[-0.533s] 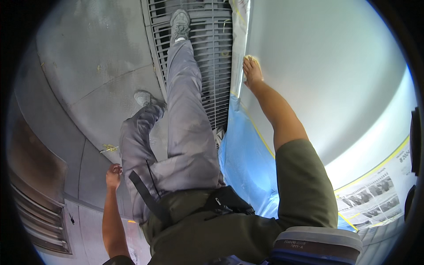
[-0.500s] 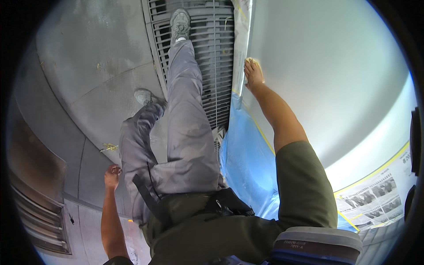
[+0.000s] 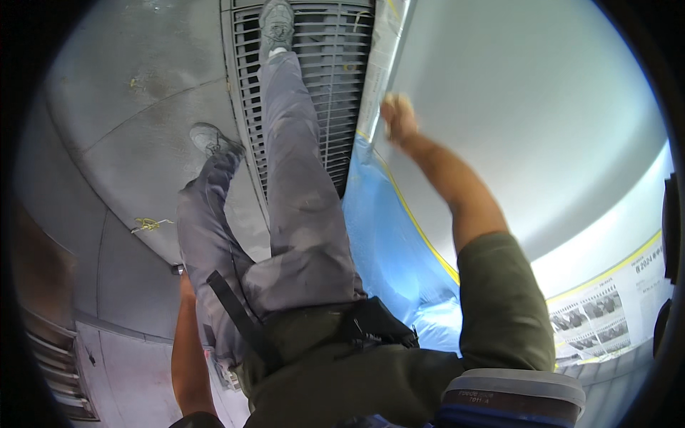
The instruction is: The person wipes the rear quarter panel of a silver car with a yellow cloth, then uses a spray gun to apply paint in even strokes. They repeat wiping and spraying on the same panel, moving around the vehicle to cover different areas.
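Note:
My right hand [image 3: 399,115], blurred, is on or just above the large pale curved panel [image 3: 528,107], holding what appears to be a thin yellow pad [image 3: 402,100] under its fingers. Beside it runs a taped edge with white paper [image 3: 379,71] and blue plastic sheeting [image 3: 385,228] below. My left hand [image 3: 186,279] hangs low at my left, mostly behind my grey-trousered leg [image 3: 210,242]; its fingers are hidden, next to a small grey object I cannot make out.
My feet are on grey floor [image 3: 114,85] and a metal grating [image 3: 335,93]. Yellow scraps [image 3: 146,223] lie at the left, near a metal louvre [image 3: 57,371] at the lower left. Newspaper masking [image 3: 589,321] edges the panel at the lower right.
My view and body have shifted, with floor and feet moving up and left in the picture. My right hand has moved and blurred; my left hand has slipped behind my leg.

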The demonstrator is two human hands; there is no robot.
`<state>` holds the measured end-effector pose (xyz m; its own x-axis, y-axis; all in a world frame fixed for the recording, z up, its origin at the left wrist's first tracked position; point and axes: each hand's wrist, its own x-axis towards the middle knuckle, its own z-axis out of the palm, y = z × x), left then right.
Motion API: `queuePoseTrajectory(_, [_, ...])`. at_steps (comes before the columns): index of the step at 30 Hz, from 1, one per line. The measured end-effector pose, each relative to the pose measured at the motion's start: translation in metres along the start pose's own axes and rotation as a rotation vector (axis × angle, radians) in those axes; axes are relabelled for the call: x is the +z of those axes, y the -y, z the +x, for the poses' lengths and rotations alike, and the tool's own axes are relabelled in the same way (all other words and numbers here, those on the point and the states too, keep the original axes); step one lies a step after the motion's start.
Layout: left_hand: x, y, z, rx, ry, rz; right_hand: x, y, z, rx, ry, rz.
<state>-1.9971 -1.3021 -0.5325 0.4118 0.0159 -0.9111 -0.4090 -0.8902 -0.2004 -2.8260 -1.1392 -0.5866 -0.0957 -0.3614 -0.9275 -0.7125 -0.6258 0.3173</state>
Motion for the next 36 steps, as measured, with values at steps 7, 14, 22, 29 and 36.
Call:
queuePoseTrajectory(7, [0.026, -0.02, -0.012, 0.269, 0.189, 0.209, -0.022, -0.014, -0.027, 0.162, 0.185, -0.02])
queuePoseTrajectory(14, [0.033, -0.02, -0.033, 0.489, 0.236, 0.406, -0.045, 0.041, -0.105, -0.251, 0.166, -0.221])
queuePoseTrajectory(22, [0.08, -0.063, -0.053, 0.405, 0.335, 0.101, -0.061, -0.24, -0.021, 0.333, -0.121, 0.053])
queuePoseTrajectory(29, [0.069, -0.093, -0.072, 0.595, 0.23, 0.487, -0.07, -0.022, -0.141, -0.138, 0.196, 0.203])
queuePoseTrajectory(36, [0.08, -0.088, -0.079, 0.716, 0.087, 0.786, -0.077, -0.002, -0.214, -0.39, 0.214, 0.229])
